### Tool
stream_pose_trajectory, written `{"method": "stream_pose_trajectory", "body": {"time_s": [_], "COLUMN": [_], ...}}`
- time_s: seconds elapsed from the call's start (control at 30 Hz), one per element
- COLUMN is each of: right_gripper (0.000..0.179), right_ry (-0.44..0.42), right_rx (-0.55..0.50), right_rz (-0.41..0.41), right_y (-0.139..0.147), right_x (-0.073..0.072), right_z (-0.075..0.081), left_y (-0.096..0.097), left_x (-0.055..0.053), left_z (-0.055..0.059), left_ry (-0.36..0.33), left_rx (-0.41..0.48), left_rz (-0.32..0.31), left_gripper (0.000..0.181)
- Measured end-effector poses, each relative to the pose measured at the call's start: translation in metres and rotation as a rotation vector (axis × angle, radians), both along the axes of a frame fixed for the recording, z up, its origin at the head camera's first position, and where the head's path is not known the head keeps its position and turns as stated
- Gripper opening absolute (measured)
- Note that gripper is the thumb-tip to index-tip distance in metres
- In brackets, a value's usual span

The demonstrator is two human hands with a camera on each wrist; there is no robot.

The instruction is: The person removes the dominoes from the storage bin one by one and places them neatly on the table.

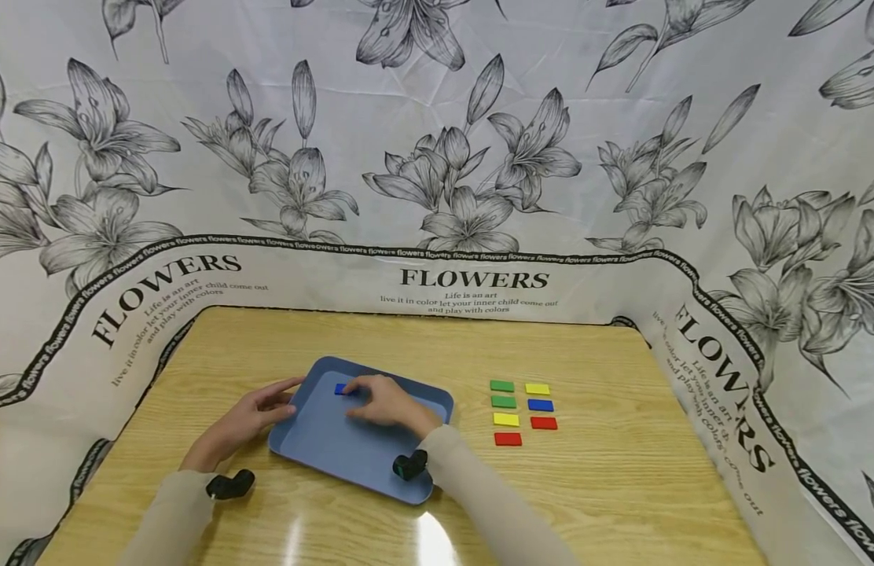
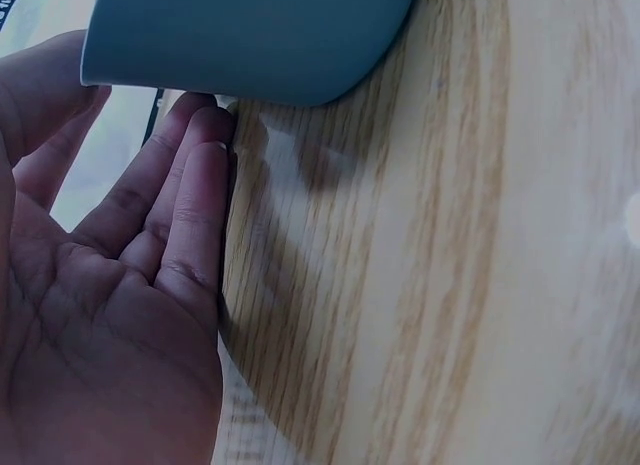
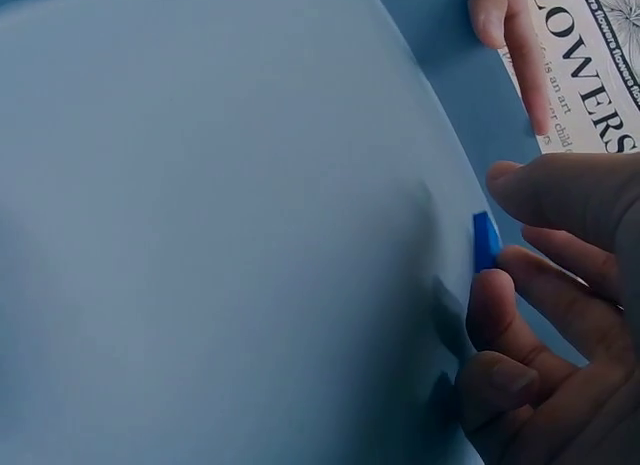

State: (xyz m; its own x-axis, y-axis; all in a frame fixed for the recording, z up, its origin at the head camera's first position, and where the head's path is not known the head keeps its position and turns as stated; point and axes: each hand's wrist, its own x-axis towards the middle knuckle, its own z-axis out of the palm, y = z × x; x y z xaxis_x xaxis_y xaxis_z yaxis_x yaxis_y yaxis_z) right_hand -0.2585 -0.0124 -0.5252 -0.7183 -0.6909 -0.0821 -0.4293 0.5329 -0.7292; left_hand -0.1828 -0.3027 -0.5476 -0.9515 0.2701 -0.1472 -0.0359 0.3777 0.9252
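Observation:
A blue-grey tray (image 1: 331, 440) lies at an angle on the wooden table. At its left edge, my left hand (image 1: 239, 426) holds the rim, thumb over the edge and fingers along the outer wall; the left wrist view has those fingers (image 2: 195, 200) nearly straight by the tray's wall (image 2: 240, 45). Over the tray is my right hand (image 1: 386, 402), fingertips at a small blue tile (image 1: 340, 389) near the far left corner. In the right wrist view the thumb (image 3: 560, 190) stands apart from the blue tile (image 3: 485, 240), while other fingers touch its end.
Right of the tray, two columns of flat tiles lie on the table (image 1: 607, 487): green (image 1: 502, 386), yellow (image 1: 506, 420), red (image 1: 508, 439) and another blue tile (image 1: 541, 406) among them. A flower-printed cloth (image 1: 472, 287) borders the table's back and sides.

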Motion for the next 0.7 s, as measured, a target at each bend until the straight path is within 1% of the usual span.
{"method": "stream_pose_trajectory", "body": {"time_s": [0.1,0.2,0.3,0.47,0.57,0.7], "right_gripper": [0.032,0.029,0.03,0.034,0.034,0.032], "right_ry": [0.011,0.03,0.057,0.133,0.167,0.17], "right_rx": [-0.008,-0.04,-0.065,-0.046,-0.048,-0.051], "right_rz": [0.01,-0.002,-0.035,-0.095,-0.132,-0.182], "right_y": [0.004,0.005,0.002,-0.005,-0.008,-0.011], "right_x": [0.001,0.002,0.005,0.012,0.015,0.016], "right_z": [0.003,0.004,0.002,-0.004,-0.006,-0.008], "left_y": [0.0,0.0,0.0,0.001,0.001,0.002], "left_x": [0.0,0.0,0.0,0.001,0.001,0.001], "left_z": [0.0,0.001,0.001,0.0,0.0,0.001], "left_ry": [0.006,0.01,0.01,0.005,-0.002,-0.005], "left_rx": [-0.004,0.001,0.004,0.005,0.002,-0.007], "left_rz": [0.004,0.009,0.007,0.002,0.007,0.007], "left_gripper": [0.059,0.059,0.059,0.059,0.059,0.059]}}
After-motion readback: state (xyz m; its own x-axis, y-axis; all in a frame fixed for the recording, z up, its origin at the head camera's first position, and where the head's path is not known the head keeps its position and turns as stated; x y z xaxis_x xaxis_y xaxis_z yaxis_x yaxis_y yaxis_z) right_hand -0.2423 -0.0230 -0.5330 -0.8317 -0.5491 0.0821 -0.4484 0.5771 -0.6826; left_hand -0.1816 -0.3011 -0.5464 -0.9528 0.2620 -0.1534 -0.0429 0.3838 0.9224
